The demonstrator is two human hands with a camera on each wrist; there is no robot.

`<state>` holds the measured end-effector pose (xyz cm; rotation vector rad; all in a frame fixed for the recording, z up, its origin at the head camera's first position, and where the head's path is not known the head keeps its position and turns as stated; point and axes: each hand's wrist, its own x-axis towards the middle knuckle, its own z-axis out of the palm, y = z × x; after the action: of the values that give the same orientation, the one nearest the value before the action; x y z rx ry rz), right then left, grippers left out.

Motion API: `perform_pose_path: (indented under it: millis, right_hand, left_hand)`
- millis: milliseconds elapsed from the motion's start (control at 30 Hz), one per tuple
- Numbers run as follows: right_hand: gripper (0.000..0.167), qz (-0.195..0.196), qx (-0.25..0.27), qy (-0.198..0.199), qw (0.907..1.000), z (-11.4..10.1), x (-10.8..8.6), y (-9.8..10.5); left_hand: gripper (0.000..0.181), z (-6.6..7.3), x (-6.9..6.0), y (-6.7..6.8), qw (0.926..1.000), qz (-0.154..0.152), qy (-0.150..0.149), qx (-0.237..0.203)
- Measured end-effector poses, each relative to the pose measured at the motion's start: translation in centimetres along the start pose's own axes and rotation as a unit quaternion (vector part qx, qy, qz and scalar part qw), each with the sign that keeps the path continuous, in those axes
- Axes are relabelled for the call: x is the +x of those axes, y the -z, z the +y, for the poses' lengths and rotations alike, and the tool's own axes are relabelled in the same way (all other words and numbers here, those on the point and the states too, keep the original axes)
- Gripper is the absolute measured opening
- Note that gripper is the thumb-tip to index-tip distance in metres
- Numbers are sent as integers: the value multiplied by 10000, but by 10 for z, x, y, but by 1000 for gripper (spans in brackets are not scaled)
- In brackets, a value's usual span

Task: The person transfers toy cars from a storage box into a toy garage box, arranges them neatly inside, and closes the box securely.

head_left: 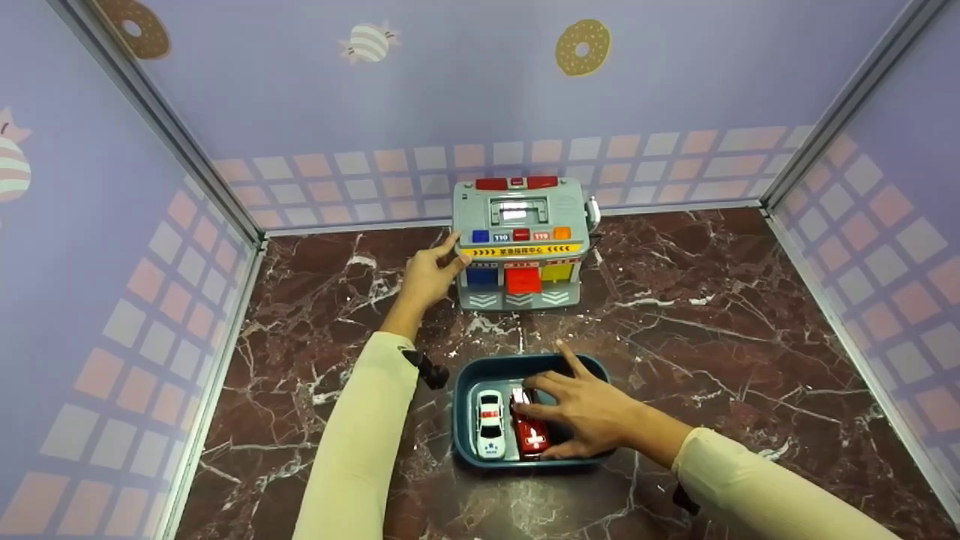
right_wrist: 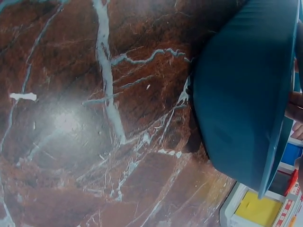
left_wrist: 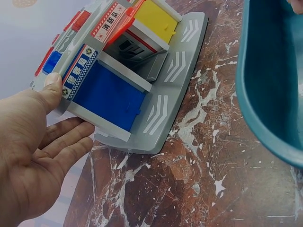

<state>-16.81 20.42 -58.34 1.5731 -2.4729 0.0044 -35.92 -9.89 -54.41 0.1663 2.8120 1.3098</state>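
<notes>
A grey toy garage (head_left: 517,247) stands by the back wall. Its blue door (left_wrist: 111,97) and yellow door (left_wrist: 155,21) are down, while the red door (head_left: 523,280) between them is swung up. My left hand (head_left: 429,279) holds the garage's left front corner, with the thumb on the roof edge and fingers against the side. In a dark teal bin (head_left: 469,367) lie a white toy police car (head_left: 490,424) and, beside it, a red toy car (head_left: 534,435). My right hand (head_left: 589,412) reaches into the bin and grips the red car, thumb and fingers on opposite sides.
The brown marbled tabletop (head_left: 322,300) carries the garage and bin, with bare surface between them. Purple printed panels (head_left: 465,90) enclose the back and both sides. A white handle-like piece (head_left: 593,214) sticks out from the garage's right side.
</notes>
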Motion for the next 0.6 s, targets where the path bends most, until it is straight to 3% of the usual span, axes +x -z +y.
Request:
perform_pose_path:
  millis: [600]
  right_hand:
    - [82,-172,17,-63,9998,-4,5,-6]
  left_hand:
    - [63,-1,0,-1,10000,35,50,-32]
